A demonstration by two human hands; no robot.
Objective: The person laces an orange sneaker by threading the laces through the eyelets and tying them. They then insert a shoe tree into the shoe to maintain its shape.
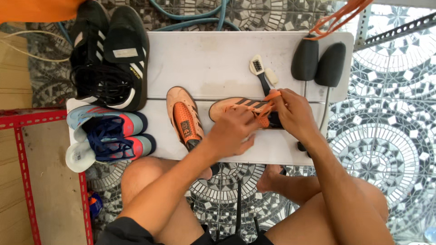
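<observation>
while the orange shoe [236,108] lies sideways, left hand [231,131] steadies it; right hand [293,113] pinches its orange lace [272,95].

heel end of the orange shoe [240,108] on its side is covered by the left hand [231,131] and right hand [295,113]; lace path under the fingers cannot be made out. orange lace [271,96] is seen only where it leaves the right hand's pinch. brush handle [264,84] is lost behind the right hand at 6 o'clock. orange straps [338,18] are cut by the top edge at 1 o'clock. an orange object [38,9] is cropped at 11 o'clock, kind not told. label on the black shoes [109,54] is too small to read. something blue-orange [94,204] by the red frame [20,149] is half hidden.
</observation>
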